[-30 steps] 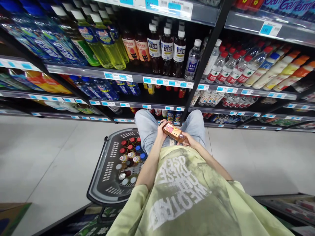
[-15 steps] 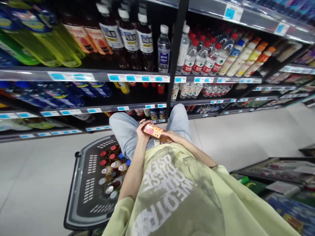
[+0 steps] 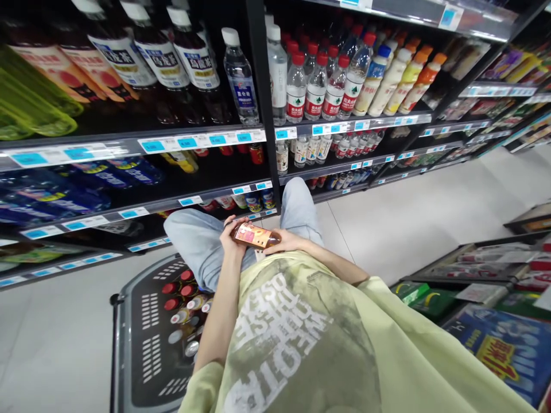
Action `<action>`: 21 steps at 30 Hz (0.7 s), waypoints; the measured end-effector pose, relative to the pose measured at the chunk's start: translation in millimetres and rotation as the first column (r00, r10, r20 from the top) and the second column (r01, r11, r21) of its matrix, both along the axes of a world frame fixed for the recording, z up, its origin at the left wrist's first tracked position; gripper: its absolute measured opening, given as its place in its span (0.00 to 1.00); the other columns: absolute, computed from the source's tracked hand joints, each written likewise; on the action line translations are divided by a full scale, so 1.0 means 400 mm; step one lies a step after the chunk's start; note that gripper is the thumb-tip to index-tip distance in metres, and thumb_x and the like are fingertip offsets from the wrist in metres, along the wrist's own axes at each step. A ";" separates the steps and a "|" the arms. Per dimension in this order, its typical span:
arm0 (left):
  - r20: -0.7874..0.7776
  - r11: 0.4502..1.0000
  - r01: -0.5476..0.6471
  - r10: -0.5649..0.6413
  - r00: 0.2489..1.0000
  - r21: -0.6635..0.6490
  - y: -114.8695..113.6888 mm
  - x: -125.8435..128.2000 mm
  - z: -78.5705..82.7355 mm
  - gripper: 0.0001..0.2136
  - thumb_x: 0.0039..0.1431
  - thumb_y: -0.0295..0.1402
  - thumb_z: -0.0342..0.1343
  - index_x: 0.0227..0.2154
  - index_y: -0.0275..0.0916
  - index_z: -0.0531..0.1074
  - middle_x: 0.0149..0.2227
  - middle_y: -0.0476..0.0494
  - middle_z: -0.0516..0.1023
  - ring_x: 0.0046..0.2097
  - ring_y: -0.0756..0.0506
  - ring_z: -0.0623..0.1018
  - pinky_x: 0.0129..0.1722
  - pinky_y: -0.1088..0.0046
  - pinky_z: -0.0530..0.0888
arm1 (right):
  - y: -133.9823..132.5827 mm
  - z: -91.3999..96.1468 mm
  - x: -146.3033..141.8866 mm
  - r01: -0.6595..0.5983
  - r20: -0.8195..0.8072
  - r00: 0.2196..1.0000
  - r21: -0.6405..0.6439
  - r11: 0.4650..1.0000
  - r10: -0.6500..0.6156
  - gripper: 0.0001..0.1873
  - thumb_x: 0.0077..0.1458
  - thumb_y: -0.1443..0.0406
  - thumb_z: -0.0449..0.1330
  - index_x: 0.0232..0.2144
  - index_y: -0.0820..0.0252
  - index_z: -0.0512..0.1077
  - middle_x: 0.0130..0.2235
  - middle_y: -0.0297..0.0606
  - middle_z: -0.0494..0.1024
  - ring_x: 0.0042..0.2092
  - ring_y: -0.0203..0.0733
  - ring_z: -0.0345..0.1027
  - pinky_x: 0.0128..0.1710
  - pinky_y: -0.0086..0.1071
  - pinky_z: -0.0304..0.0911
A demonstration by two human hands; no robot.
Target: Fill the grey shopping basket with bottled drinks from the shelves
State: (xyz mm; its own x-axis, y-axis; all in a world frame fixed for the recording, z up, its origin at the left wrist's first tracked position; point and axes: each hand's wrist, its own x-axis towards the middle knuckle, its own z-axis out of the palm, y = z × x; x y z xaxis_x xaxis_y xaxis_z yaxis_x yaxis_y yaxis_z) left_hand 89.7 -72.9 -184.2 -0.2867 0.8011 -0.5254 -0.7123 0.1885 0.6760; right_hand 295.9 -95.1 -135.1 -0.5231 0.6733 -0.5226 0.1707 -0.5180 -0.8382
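A bottle of amber drink with an orange-pink label (image 3: pixel 253 234) lies nearly level over my lap, between my two hands. My left hand (image 3: pixel 232 236) is closed round its left end, the fingers curled over the far side. At the other end, my right hand (image 3: pixel 284 241) grips the bottle from the near side; some of its fingers are hidden. Beside my left leg stands a dark grey shopping basket (image 3: pixel 148 281) with several upright bottles (image 3: pixel 183 295), many with red or white caps.
Drink shelves (image 3: pixel 206 140) run across in front of me, holding cola-dark bottles (image 3: pixel 196 60), a clear bottle (image 3: pixel 241 86) and red-labelled water bottles (image 3: pixel 316 94). A black shelf post (image 3: pixel 261 86) stands ahead. Boxed goods (image 3: pixel 499 350) are stacked behind me on the right.
The view has shifted, so shelves and basket sit further left. The bottle stays in both hands, its label turned slightly more level.
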 end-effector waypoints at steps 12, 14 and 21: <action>-0.008 1.000 0.005 -0.005 1.000 -0.006 0.000 -0.001 -0.007 0.17 0.46 0.33 0.65 0.41 0.44 0.71 0.30 0.52 0.82 0.38 0.43 0.84 0.49 0.60 0.81 | 0.003 -0.003 0.000 0.011 -0.099 0.995 0.058 0.998 -0.005 0.45 0.38 0.67 0.83 0.59 0.59 0.72 0.52 0.32 0.84 0.53 0.40 0.78 0.55 0.29 0.70; -0.006 1.000 0.014 -0.014 1.000 -0.001 0.000 -0.002 -0.007 0.17 0.46 0.33 0.66 0.41 0.44 0.70 0.30 0.52 0.81 0.38 0.43 0.84 0.49 0.60 0.81 | 0.002 -0.010 0.001 -0.002 -0.109 0.994 0.077 0.997 0.011 0.46 0.37 0.65 0.84 0.59 0.58 0.73 0.53 0.33 0.84 0.54 0.42 0.78 0.57 0.31 0.70; 0.008 1.000 -0.003 0.003 1.000 -0.028 0.001 0.003 0.004 0.16 0.47 0.32 0.64 0.41 0.43 0.71 0.29 0.52 0.81 0.38 0.43 0.84 0.49 0.61 0.80 | -0.004 -0.034 0.003 0.021 -0.043 0.999 0.107 0.994 -0.017 0.55 0.28 0.65 0.86 0.60 0.60 0.69 0.57 0.40 0.81 0.59 0.49 0.75 0.61 0.37 0.68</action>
